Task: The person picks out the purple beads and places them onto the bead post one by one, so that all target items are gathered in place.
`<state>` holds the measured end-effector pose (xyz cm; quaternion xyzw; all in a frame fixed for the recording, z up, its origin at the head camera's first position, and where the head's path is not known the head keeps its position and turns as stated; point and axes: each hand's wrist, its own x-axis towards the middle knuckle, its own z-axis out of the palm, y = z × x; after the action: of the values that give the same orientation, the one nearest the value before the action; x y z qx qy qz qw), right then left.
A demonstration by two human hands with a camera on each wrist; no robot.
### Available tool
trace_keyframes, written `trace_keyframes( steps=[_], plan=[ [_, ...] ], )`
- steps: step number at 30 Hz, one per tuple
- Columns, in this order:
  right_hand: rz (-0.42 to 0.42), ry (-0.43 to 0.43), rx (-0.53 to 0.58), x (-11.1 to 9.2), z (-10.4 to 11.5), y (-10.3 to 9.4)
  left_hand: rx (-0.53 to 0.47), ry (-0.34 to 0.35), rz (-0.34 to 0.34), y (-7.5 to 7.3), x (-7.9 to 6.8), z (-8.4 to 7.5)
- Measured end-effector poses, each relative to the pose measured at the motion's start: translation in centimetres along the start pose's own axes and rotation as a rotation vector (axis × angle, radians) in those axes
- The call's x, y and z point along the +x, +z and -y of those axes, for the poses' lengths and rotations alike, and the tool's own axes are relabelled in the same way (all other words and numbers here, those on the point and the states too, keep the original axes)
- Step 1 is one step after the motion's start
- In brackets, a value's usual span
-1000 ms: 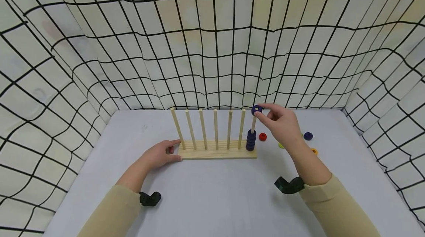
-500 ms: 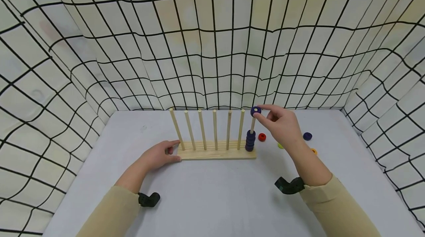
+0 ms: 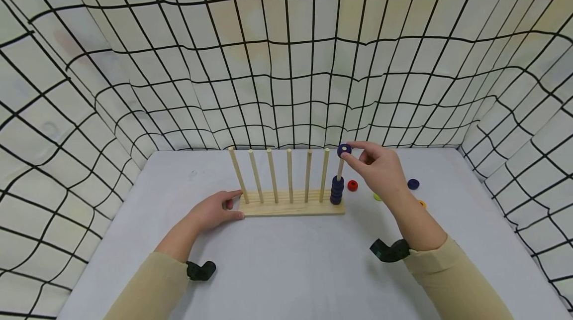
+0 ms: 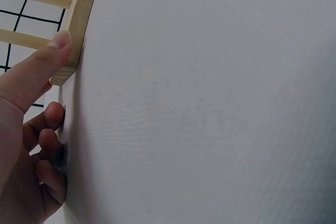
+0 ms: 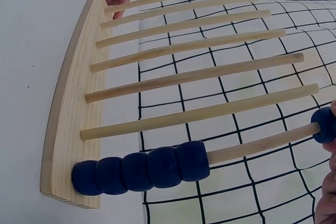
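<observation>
A wooden peg board (image 3: 291, 209) with a row of upright pegs stands on the table. My left hand (image 3: 214, 210) grips its left end, the thumb at the front edge and the index finger at the back; the other fingers are curled. At the right end, several dark blue beads (image 5: 137, 171) are stacked at the bottom of the rightmost peg (image 5: 262, 145). My right hand (image 3: 381, 169) pinches another dark blue bead (image 5: 324, 124) between thumb and index finger at that peg's tip. In the right wrist view the peg end meets this bead. All the other pegs are bare.
Right of the board lie a red bead (image 3: 352, 185), a yellow-green bead (image 3: 377, 197) partly behind my right arm, a dark blue bead (image 3: 413, 184) and an orange bead (image 3: 423, 204). A black-lined grid wall (image 3: 291, 61) surrounds the white table (image 3: 286, 270) at the back and sides.
</observation>
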<state>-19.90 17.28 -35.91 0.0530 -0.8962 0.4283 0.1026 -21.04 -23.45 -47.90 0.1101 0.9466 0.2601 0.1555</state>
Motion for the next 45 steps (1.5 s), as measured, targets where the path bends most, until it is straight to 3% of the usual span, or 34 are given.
trace_keyframes(
  steps=[14, 22, 32, 39, 45],
  plan=[
    [0.002, -0.004, 0.002, -0.5, -1.2, -0.2, 0.000, -0.001, 0.006, -0.1, 0.0, -0.2],
    [0.024, 0.039, -0.004, -1.0, -2.0, -0.3, -0.006, -0.005, 0.004, 0.1, 0.1, 0.1],
    [0.039, 0.070, -0.076, -1.1, -4.8, -0.9, 0.000, -0.012, -0.003, 0.0, 0.0, 0.0],
    [0.092, 0.146, -0.102, -1.3, -6.6, -2.0, -0.010, -0.019, -0.009, 0.3, 0.1, 0.4],
    [0.101, 0.149, -0.176, -1.5, -8.2, -3.0, -0.011, -0.027, -0.011, 0.2, -0.1, 0.1]
  ],
)
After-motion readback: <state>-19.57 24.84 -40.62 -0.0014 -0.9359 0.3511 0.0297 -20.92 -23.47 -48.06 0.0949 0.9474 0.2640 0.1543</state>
